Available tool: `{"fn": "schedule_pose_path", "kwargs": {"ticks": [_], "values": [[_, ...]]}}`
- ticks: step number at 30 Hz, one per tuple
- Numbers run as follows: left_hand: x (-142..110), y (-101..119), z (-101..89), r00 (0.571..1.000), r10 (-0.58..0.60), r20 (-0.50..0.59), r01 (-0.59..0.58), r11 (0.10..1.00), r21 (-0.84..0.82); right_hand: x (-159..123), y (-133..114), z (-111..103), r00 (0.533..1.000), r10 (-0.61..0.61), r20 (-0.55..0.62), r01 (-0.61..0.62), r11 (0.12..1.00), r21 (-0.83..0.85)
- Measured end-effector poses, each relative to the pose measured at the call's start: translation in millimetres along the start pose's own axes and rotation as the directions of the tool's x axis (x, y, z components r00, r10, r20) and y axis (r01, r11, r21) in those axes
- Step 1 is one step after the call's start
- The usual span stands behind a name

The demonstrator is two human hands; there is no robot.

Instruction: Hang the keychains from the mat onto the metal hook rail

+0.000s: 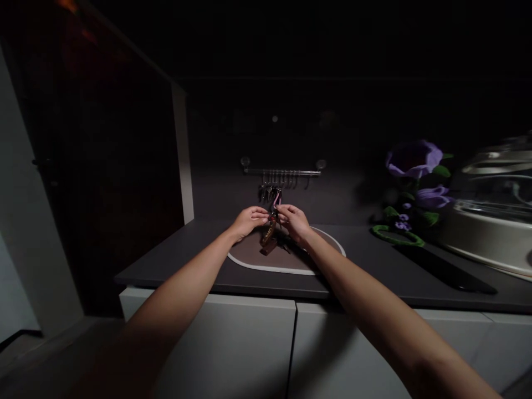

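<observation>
In the middle of the view a bunch of keys with a brown lettered tag (pixel 269 234) hangs between my two hands, above an oval brown mat (pixel 249 252) with a pale rim. My right hand (pixel 294 220) pinches the bunch near a pinkish-purple strap (pixel 276 198), which reaches up toward the hooks. From the other side, my left hand (pixel 251 220) has its fingertips closed at the top of the tag. Fingers and dim light hide the exact grip. Just above, a metal rail (pixel 286 172) carries several hooks, with small keys (pixel 266 192) hanging from some at the left.
Purple knitted flowers (pixel 415 158) with a green ring base (pixel 399 237) stand on the dark counter (pixel 166 255) at right. Beside them are a flat black object (pixel 449 271) and a large pale container with a clear lid (pixel 494 233). White cabinet doors (pixel 233 332) lie below.
</observation>
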State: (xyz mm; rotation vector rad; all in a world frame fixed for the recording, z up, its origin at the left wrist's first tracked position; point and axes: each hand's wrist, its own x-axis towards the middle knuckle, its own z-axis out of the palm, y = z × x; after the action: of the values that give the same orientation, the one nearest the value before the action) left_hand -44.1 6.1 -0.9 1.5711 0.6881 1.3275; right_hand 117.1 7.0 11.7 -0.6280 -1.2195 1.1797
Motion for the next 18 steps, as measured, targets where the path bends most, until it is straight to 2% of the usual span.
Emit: {"fn": "schedule_pose_path", "kwargs": {"ticks": [9,18], "values": [[-1.8,1.4,1.5,0.996,-0.069,-0.058,0.067,0.997,-0.033,12.1,-19.9,-6.2,0.994,-0.085,-0.062,0.083,0.996,-0.036],[-0.4,-2.2,4.9,0.992,-0.093,-0.085,0.096,0.995,0.034,49.0,-37.4,-19.4,0.957,-0.195,-0.217,0.173,0.978,-0.114]]}}
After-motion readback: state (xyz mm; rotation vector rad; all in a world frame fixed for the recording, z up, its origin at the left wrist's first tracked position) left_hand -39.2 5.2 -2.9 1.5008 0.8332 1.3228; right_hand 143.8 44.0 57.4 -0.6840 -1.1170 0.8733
